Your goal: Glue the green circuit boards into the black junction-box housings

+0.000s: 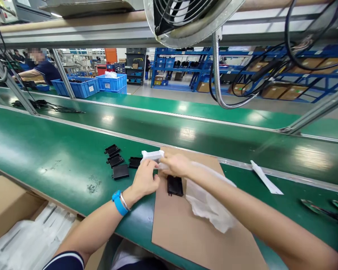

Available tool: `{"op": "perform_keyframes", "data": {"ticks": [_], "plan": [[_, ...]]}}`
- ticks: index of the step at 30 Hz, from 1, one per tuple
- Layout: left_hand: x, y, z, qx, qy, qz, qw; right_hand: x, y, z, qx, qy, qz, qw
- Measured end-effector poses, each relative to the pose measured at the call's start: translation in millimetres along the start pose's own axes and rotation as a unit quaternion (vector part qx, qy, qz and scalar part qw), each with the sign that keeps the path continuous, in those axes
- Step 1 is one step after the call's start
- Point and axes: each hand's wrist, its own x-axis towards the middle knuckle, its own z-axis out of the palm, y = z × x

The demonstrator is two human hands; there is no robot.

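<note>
My left hand (144,179) and my right hand (175,165) meet over the brown cardboard sheet (191,232), both pinched on a small white wrapper (152,155) held between them. A black plastic part (175,185) lies on the cardboard just below my right hand. A crumpled white foam bag (207,202) rests under my right forearm. Several more black plastic parts (116,161) lie on the green bench to the left of my left hand. A blue band sits on my left wrist.
An open carton (8,206) with white-wrapped pieces (30,240) stands at the near left. A white strip (266,178) lies on the bench at the right. The green conveyor (186,131) runs behind. A fan (186,18) hangs overhead. Another person sits far left by blue crates (81,86).
</note>
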Motion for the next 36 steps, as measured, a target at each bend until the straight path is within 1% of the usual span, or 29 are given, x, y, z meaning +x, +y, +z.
{"op": "perform_keyframes", "data": {"ticks": [1, 2, 3, 5, 7, 10, 13, 18, 21, 24, 26, 28, 30, 32, 34, 36], "plan": [[4, -4, -4.3, 0.008, 0.013, -0.007, 1.0, 0, -3, 11, -0.008, -0.019, 0.0, 1.0], [7, -8, -8.1, 0.016, 0.017, -0.009, 1.0, -2, -5, 17, -0.011, -0.025, 0.002, 1.0], [11, -12, -11.2, 0.024, 0.014, -0.006, 1.0, -3, -6, 16, -0.008, -0.02, 0.004, 1.0], [18, -19, -14.2, 0.039, -0.011, 0.004, 0.999, -4, -4, 2, -0.001, -0.002, 0.01, 1.0], [24, -25, -13.0, 0.052, -0.032, 0.001, 0.998, -1, 0, -21, 0.016, 0.03, 0.011, 0.999], [29, -31, -7.8, 0.058, -0.036, -0.022, 0.997, 8, 3, -53, 0.076, 0.128, -0.007, 0.989], [31, -32, -5.1, 0.06, -0.031, -0.038, 0.997, 18, -1, -77, 0.139, 0.228, -0.016, 0.963], [31, -31, -7.5, 0.057, -0.041, -0.046, 0.996, 26, -19, -120, 0.208, 0.341, 0.043, 0.916], [33, -32, -8.0, 0.061, -0.044, -0.053, 0.996, 34, -27, -147, 0.246, 0.407, 0.069, 0.877], [34, -32, -8.3, 0.062, -0.045, -0.061, 0.995, 45, -31, -170, 0.264, 0.475, 0.061, 0.837], [35, -32, -9.5, 0.056, -0.04, -0.065, 0.996, 53, -32, -180, 0.282, 0.512, 0.061, 0.809], [35, -31, -11.2, 0.051, -0.031, -0.064, 0.996, 61, -34, -188, 0.305, 0.536, 0.081, 0.783], [35, -30, -12.9, 0.051, -0.022, -0.057, 0.997, 68, -37, -194, 0.318, 0.545, 0.104, 0.769], [36, -30, -14.2, 0.055, -0.014, -0.048, 0.997, 73, -41, -200, 0.316, 0.54, 0.12, 0.771], [36, -32, -14.9, 0.059, -0.009, -0.04, 0.997, 75, -44, -206, 0.307, 0.525, 0.136, 0.782], [37, -33, -15.5, 0.063, -0.01, -0.036, 0.997, 76, -47, -214, 0.289, 0.525, 0.151, 0.786]]}}
